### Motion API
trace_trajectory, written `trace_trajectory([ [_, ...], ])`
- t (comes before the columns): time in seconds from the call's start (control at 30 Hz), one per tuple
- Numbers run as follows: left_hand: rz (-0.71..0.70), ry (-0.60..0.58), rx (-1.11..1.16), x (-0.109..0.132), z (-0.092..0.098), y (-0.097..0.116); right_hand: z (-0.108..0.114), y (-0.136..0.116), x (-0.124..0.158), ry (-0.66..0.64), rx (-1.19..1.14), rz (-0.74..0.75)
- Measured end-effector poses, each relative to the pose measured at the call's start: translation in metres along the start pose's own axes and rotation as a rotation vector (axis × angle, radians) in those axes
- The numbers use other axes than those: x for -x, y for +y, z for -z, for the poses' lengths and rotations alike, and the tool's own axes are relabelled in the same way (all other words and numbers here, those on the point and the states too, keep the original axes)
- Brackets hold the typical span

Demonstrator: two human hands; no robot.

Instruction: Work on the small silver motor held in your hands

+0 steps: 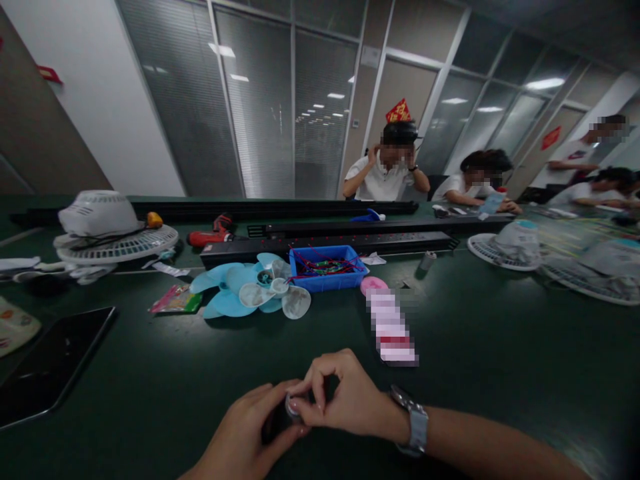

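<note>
Low in the frame, my left hand point(245, 433) and my right hand point(340, 397) meet over the dark green table point(150, 387). Between them is a small round grey part point(293, 405). My right thumb and fingers pinch its top. My left hand cups it from below, with a dark piece hidden in the palm. A watch point(413, 420) is on my right wrist. Beyond my hands lie light blue fan blades point(240, 290) and a blue bin point(327, 267) holding red wires.
A dark tablet point(50, 363) lies at the left. White fan grilles point(115, 240) with a motor housing stand back left, a red drill point(213, 235) and black power strips point(330, 243) behind. More fan grilles point(505, 250) sit right. Several people sit at the far side.
</note>
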State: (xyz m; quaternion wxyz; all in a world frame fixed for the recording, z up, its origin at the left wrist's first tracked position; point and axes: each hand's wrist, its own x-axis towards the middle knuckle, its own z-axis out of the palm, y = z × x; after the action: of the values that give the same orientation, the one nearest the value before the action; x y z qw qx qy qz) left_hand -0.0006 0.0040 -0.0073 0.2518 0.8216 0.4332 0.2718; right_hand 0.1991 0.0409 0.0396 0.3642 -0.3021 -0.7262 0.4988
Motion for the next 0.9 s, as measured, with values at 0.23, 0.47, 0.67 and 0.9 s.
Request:
trace_trajectory([
  [0.23,0.061,-0.01,-0.033,-0.002,0.003,0.006,0.011,-0.009,-0.008,0.148,-0.112,-0.048],
  [0.47,0.128,-0.05,0.0,-0.003,0.006,0.011,0.035,0.029,-0.021,0.388,0.046,-0.233],
  [0.67,0.134,-0.058,-0.01,-0.003,0.004,0.008,0.042,0.053,-0.018,0.349,0.211,-0.269],
  [0.9,0.118,-0.039,0.008,-0.002,0.003,0.005,0.042,0.051,-0.014,0.348,0.309,-0.252],
])
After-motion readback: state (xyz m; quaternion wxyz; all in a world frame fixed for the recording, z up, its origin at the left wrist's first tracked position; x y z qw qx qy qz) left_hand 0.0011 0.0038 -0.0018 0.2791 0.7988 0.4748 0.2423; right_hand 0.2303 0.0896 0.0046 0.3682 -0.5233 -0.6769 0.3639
